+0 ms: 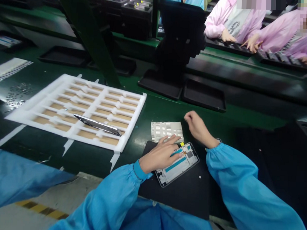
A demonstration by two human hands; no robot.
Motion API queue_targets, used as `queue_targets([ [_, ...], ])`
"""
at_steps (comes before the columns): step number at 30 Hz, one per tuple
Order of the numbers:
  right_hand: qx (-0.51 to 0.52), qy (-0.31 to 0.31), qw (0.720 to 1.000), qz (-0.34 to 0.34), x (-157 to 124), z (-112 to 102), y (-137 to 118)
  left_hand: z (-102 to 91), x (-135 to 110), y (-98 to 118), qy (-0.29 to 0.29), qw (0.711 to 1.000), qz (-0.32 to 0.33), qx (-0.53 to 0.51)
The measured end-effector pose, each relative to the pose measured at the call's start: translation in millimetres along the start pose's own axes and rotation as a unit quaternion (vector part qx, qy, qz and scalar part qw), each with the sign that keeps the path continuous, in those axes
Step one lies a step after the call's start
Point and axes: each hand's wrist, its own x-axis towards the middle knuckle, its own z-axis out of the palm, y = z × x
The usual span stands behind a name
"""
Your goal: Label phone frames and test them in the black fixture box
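A phone mid-frame [175, 167] with blue strips lies on a black mat [188, 196] right in front of me. My left hand [160, 157] rests over its upper left side, fingers stretched and spread, some reaching toward a pale sheet of small strips [165, 129]. A yellow tab [182, 144] sticks out from the frame's top edge. Just right of the sheet, my right hand [197, 128] is raised with fingers curled together; whatever is between the fingertips is hidden or too small to see.
A white foam tray [133, 127] with slots stands on the left, a phone part [97, 124] leaning across it. Black trays [204, 95] line the back, near a dark stand [180, 35]. Small pieces [18, 93] lie scattered far left. People in pink sleeves [217, 20] work opposite.
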Motion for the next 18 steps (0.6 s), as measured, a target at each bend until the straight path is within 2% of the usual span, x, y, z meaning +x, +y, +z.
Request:
queue_targets([
  [2,0.0,0.045,0.998,0.035,21,-2,12,1.1,0,0,0.0,1.0,0.001,0.004],
  [4,-0.002,0.065,0.997,0.042,45,0,20,2.6,-1,1,0.006,1.0,0.004,0.013],
  [8,0.003,0.044,0.999,0.029,76,10,27,4.2,-4,1,0.024,0.999,0.016,0.025],
  [12,0.018,0.053,0.995,0.079,74,9,33,3.2,-8,1,0.028,0.999,0.016,0.016],
  [15,0.052,0.078,0.99,0.104,62,-7,34,2.4,-9,3,0.032,0.999,0.008,0.013],
  [18,0.101,0.115,0.982,0.114,44,-30,22,2.3,-9,5,0.047,0.999,0.005,0.02],
])
